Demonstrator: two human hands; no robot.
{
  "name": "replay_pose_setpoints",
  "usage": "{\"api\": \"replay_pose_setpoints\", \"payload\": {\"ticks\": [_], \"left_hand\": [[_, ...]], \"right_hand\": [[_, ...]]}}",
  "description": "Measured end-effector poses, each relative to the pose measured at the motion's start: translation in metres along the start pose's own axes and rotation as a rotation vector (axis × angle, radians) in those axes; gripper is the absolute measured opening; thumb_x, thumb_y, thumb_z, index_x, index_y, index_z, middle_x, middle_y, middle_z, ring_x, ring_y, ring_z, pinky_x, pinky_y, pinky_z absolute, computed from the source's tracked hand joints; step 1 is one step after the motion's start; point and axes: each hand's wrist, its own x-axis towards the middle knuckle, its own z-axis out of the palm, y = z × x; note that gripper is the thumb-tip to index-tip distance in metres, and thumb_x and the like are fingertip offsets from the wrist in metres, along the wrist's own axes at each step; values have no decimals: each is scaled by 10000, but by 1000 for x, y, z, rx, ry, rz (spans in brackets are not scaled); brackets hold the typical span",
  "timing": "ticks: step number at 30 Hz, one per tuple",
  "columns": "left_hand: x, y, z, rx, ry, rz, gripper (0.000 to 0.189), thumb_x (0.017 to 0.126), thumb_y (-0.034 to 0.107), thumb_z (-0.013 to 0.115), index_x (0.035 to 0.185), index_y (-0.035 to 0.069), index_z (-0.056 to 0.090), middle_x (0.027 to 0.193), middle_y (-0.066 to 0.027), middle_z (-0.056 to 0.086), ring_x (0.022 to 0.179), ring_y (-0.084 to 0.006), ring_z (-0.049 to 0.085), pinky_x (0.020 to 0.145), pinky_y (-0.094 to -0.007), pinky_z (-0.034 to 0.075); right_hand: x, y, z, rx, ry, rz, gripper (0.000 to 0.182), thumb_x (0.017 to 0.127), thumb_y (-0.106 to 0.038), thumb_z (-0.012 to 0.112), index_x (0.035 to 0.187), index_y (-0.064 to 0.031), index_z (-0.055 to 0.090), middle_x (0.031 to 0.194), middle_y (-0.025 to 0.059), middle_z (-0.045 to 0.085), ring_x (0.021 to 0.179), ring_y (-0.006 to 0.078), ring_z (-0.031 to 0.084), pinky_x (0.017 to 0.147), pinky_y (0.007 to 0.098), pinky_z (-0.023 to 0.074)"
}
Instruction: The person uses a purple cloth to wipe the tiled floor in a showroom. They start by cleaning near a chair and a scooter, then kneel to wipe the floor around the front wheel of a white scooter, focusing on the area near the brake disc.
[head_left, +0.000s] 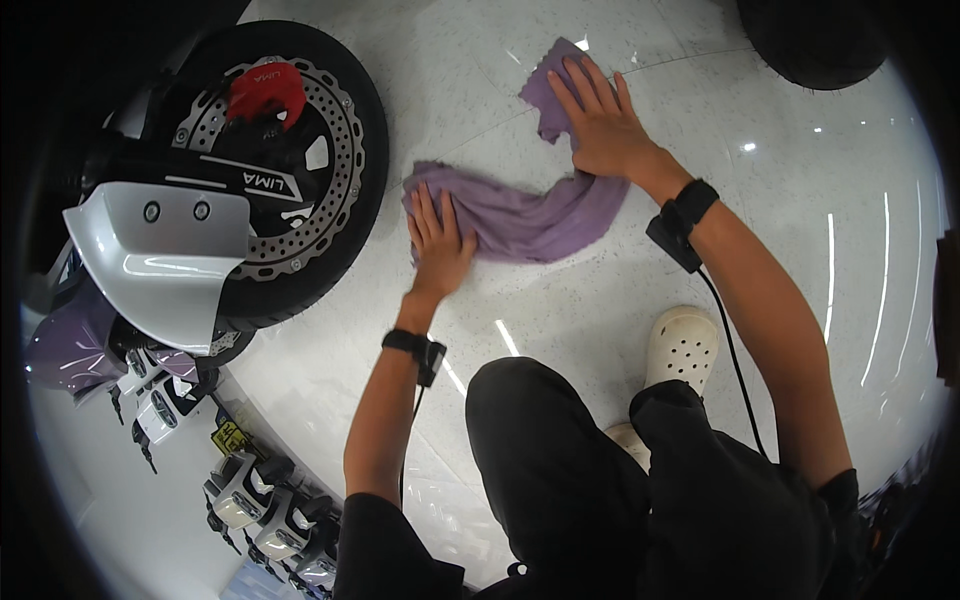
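A purple cloth (536, 217) lies in a bent strip on the glossy pale floor (480, 112). My left hand (442, 244) rests flat on the cloth's left end, fingers slightly apart. On the upper right part of the same cloth, my right hand (607, 127) presses down with its fingers spread, the thumb side near a fold. Neither hand is closed around the fabric. Both wrists wear black straps with small devices and cables. Left of my left hand stands a two-wheeler's front wheel (371, 150) with a perforated brake disc (349, 161) and a red brake caliper (266, 94).
A silver-grey fender (165, 255) juts out beside the wheel. Several scooters (240, 499) stand in a row at the lower left. A dark tyre-like round object (817, 45) is at the upper right. My cream clog (681, 349) is on the floor near my knees.
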Motion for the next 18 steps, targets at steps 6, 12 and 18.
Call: {"api": "replay_pose_setpoints", "payload": {"ticks": [6, 12, 18], "left_hand": [[132, -18, -26, -7, 63, -64, 783, 979, 406, 424, 1560, 35, 52, 1607, -257, -102, 1487, -436, -87, 1174, -604, 36], [197, -21, -52, -50, 49, -167, 803, 961, 429, 434, 1565, 55, 61, 1621, -213, -108, 1498, -399, -102, 1184, -584, 46], [205, -22, -50, -80, 85, -172, 781, 962, 432, 445, 1564, 67, 106, 1627, -206, -69, 1506, -380, -71, 1187, -584, 55]], "right_hand": [[48, 5, -20, -4, -36, 11, 960, 761, -225, 602, 1583, -133, 115, 1654, 117, 40, 1527, 290, -48, 1212, 530, -7], [110, 14, -32, -24, 10, -13, 996, 732, -262, 619, 1583, -132, 119, 1651, 129, 58, 1527, 300, -42, 1207, 544, -1], [179, 20, -34, -75, 37, -7, 1050, 709, -346, 628, 1587, -129, 94, 1654, 138, 33, 1523, 320, -57, 1189, 579, -17]]}}
